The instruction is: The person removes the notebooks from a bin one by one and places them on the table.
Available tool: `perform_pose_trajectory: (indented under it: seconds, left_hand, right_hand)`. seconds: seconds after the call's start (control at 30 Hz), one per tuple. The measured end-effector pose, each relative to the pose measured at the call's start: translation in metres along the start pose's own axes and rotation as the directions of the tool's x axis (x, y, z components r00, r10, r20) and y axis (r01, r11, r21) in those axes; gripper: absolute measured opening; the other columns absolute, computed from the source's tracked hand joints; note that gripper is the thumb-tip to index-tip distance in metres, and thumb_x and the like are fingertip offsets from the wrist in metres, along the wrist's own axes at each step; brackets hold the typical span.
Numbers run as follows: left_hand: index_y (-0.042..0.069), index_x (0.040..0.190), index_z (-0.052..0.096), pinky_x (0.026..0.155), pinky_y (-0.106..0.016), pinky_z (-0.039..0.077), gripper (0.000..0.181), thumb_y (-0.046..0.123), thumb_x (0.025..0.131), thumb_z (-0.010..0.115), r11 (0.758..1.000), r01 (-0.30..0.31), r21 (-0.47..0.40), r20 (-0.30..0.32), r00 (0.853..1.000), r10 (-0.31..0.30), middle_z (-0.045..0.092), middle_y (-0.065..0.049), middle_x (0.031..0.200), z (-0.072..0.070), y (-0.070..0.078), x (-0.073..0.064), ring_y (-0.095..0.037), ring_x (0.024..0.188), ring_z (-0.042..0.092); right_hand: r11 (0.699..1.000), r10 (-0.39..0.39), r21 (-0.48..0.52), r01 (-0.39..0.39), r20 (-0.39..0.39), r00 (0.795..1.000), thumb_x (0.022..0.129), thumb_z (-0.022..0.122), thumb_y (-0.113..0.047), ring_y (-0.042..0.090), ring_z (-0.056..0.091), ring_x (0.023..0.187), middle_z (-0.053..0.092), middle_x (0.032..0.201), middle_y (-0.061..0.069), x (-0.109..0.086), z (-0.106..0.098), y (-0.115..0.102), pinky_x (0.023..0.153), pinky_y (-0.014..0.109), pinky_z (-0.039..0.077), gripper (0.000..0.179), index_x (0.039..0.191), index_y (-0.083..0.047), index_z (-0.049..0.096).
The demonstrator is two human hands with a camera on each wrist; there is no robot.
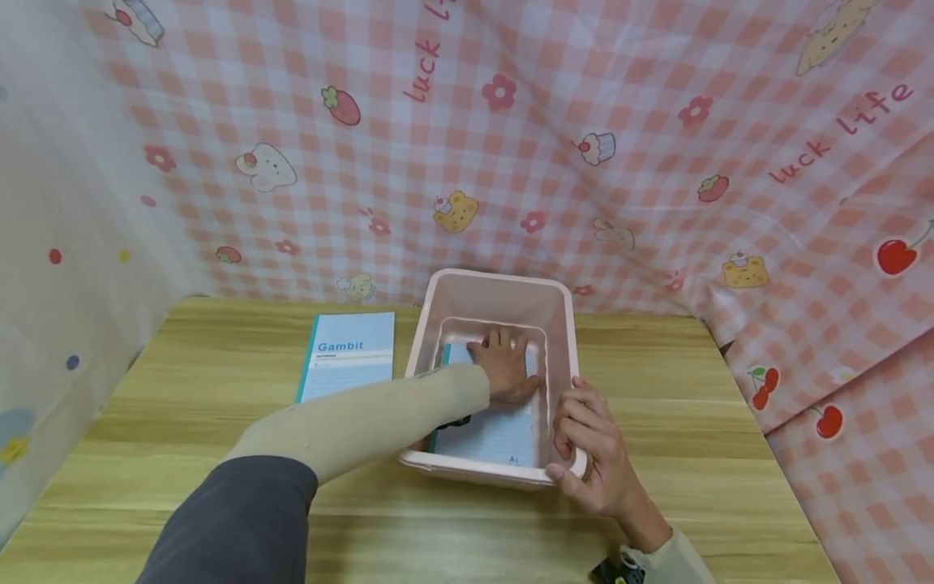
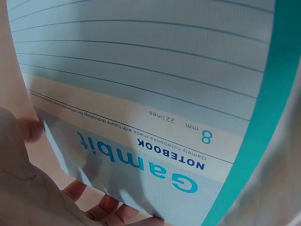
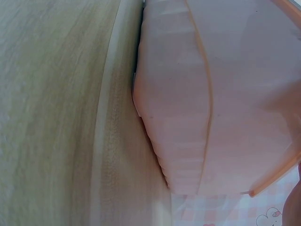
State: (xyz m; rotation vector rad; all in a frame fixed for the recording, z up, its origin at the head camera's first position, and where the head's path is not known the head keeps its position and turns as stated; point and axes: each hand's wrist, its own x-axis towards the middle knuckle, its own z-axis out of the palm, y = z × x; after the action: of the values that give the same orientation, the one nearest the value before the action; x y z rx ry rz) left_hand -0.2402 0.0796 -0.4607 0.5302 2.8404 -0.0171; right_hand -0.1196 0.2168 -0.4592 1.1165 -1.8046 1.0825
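A pale pink plastic bin stands on the wooden table. Inside it lies a light blue notebook with a teal spine, its "Gambit" title legible in the left wrist view. My left hand reaches into the bin over this notebook, fingers spread. In the left wrist view its thumb is at the notebook's side edge and the fingertips are along the top edge. My right hand grips the bin's rim at the near right corner, thumb outside the near wall. The right wrist view shows the bin's outer wall close up.
A second Gambit notebook lies left of the bin, its lower part behind my left sleeve. Behind the wooden table hangs a pink checked cloth, close to the bin's far side. A white cloth hangs at the left.
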Motion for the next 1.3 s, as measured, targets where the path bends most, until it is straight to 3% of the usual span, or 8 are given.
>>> perform_pose_trajectory:
  seconds: [0.5,0.7,0.9,1.17,1.3]
  left_hand:
    - [0.010,0.147,0.038,0.097,-0.059,0.049,0.076,0.067,0.097,0.048,1.000,-0.004,0.029,-0.065,0.998,0.006,0.047,-0.021,0.135,-0.007,0.003,-0.007,-0.033,0.120,0.046]
    - [0.011,0.150,0.036,0.097,-0.054,0.049,0.079,0.070,0.098,0.043,0.990,-0.028,0.139,-0.051,0.998,0.036,0.046,-0.016,0.143,-0.007,0.004,-0.004,-0.031,0.123,0.046]
    - [0.014,0.148,0.041,0.094,-0.052,0.048,0.083,0.077,0.095,0.036,0.953,-0.032,0.301,-0.085,0.995,0.060,0.052,-0.012,0.142,-0.010,0.006,-0.001,-0.030,0.120,0.049]
    - [0.017,0.147,0.043,0.091,-0.052,0.047,0.086,0.083,0.092,0.033,0.940,-0.020,0.340,-0.070,0.996,0.047,0.056,-0.006,0.144,-0.005,0.007,0.008,-0.031,0.119,0.048]
    - [0.016,0.145,0.045,0.091,-0.049,0.045,0.088,0.085,0.091,0.031,0.934,-0.014,0.356,-0.065,0.997,0.040,0.057,-0.008,0.138,-0.005,0.006,0.007,-0.029,0.114,0.047]
  right_hand:
    - [1.000,0.012,-0.010,-0.012,0.008,1.000,0.097,0.057,-0.042,0.027,0.050,0.091,0.049,0.073,0.001,-0.003,0.000,0.001,0.121,0.046,0.026,0.045,0.065,-0.014,0.043]
    - [1.000,0.015,-0.010,-0.015,0.010,1.000,0.096,0.057,-0.042,0.027,0.050,0.091,0.048,0.073,0.000,-0.003,0.000,0.001,0.121,0.047,0.027,0.045,0.065,-0.014,0.043]
    - [1.000,0.018,-0.014,-0.018,0.012,1.000,0.097,0.057,-0.043,0.027,0.050,0.091,0.048,0.073,0.000,-0.003,-0.001,0.001,0.121,0.047,0.027,0.045,0.065,-0.014,0.043]
    - [1.000,0.020,-0.018,-0.020,0.015,1.000,0.098,0.056,-0.044,0.027,0.050,0.091,0.048,0.073,0.001,-0.003,-0.001,0.001,0.120,0.047,0.027,0.046,0.065,-0.014,0.043]
    - [1.000,0.018,-0.016,-0.018,0.016,1.000,0.097,0.057,-0.043,0.028,0.051,0.092,0.049,0.074,0.001,-0.003,-0.001,0.001,0.121,0.047,0.027,0.045,0.065,-0.014,0.043]
